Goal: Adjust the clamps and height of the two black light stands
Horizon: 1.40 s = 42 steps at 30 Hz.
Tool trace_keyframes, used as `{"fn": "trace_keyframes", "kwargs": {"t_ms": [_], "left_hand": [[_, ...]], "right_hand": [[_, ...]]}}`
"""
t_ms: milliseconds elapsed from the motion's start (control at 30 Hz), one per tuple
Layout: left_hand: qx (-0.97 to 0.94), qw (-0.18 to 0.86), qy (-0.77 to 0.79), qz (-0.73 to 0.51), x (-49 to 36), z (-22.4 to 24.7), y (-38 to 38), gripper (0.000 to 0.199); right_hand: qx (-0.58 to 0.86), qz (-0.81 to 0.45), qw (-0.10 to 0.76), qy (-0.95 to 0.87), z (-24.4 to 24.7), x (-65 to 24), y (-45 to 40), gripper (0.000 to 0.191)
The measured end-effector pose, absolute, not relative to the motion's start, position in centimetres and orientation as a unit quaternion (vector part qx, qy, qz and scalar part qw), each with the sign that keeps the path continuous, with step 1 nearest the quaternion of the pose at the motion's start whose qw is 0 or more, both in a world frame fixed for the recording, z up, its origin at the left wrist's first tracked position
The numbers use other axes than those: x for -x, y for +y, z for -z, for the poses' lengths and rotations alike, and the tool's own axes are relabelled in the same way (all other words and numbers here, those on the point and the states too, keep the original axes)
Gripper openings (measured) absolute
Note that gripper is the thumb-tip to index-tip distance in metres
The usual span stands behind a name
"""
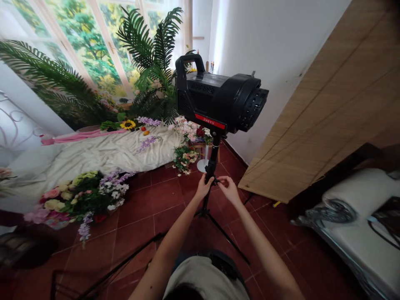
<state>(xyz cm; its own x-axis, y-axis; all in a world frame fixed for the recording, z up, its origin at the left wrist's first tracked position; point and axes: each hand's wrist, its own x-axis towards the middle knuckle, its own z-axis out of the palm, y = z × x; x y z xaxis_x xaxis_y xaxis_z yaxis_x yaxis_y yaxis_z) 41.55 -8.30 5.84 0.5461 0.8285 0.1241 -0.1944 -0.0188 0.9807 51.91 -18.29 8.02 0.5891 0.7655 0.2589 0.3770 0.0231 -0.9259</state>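
A black studio light (pixel 215 98) with a top handle and a red ZHEYU label is mounted on a black light stand (pixel 213 160). My left hand (pixel 204 186) is closed around the stand's pole at a joint below the light. From the other side, my right hand (pixel 229 188) pinches a small dark knob (pixel 216 182) on that joint, partly covered by my fingers. Lower down, the stand's legs (pixel 229 239) spread out over the red tiled floor (pixel 168 191).
Left of the stand is a surface draped in cream cloth (pixel 118 150), with a large flower arrangement (pixel 78 196) before it. Palm leaves (pixel 156 50) rise behind. A wooden panel (pixel 300 112) leans at right, near a silver-framed upholstered seat (pixel 356 225). Another stand's leg (pixel 125 260) crosses the floor at lower left.
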Motion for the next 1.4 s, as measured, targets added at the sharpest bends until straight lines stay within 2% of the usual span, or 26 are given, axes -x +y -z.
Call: {"fn": "trace_keyframes", "kwargs": {"t_ms": [100, 200, 267, 367, 500, 700, 800, 967, 1100, 1267, 1400], "left_hand": [[-0.617, 0.638, 0.242, -0.392, -41.7, -5.4, -8.2, 0.047], [-0.613, 0.640, 0.237, -0.398, -41.9, -4.6, -7.8, 0.050], [-0.605, 0.645, 0.238, -0.402, -42.0, -3.9, -7.6, 0.052], [-0.606, 0.639, 0.243, -0.406, -42.2, -3.0, -7.2, 0.053], [-0.630, 0.618, 0.231, -0.410, -42.2, -2.6, -7.0, 0.054], [-0.626, 0.630, 0.238, -0.392, -41.9, -3.7, -7.6, 0.054], [-0.621, 0.635, 0.233, -0.396, -42.0, -4.3, -7.9, 0.052], [-0.619, 0.642, 0.242, -0.384, -41.8, -5.0, -8.4, 0.052], [-0.656, 0.590, 0.238, -0.406, -41.3, -5.9, -8.7, 0.047], [-0.675, 0.516, 0.244, -0.468, -42.4, -8.5, -8.4, 0.056], [-0.668, 0.525, 0.254, -0.462, -44.6, -10.9, -7.9, 0.037]], "right_hand": [[0.633, -0.155, 0.611, -0.449, -10.5, -51.8, -17.5, 0.032], [0.622, -0.132, 0.594, -0.493, -12.8, -51.3, -16.1, 0.059], [0.647, -0.134, 0.551, -0.511, -13.6, -50.7, -15.0, 0.068], [0.718, -0.136, 0.487, -0.478, -13.8, -49.8, -13.4, 0.061], [0.752, -0.122, 0.477, -0.438, -13.4, -49.6, -12.2, 0.049], [0.644, -0.188, 0.489, -0.557, -14.1, -52.5, -11.5, 0.040], [0.585, -0.229, 0.468, -0.622, -14.8, -53.7, -11.4, 0.036], [0.597, -0.202, 0.482, -0.608, -16.0, -53.5, -11.2, 0.034], [0.609, -0.147, 0.509, -0.591, -18.6, -53.1, -10.8, 0.030], [0.540, -0.155, 0.494, -0.663, -24.2, -53.8, -10.6, 0.023], [0.546, -0.100, 0.508, -0.659, -27.8, -53.7, -10.6, 0.023]]}}
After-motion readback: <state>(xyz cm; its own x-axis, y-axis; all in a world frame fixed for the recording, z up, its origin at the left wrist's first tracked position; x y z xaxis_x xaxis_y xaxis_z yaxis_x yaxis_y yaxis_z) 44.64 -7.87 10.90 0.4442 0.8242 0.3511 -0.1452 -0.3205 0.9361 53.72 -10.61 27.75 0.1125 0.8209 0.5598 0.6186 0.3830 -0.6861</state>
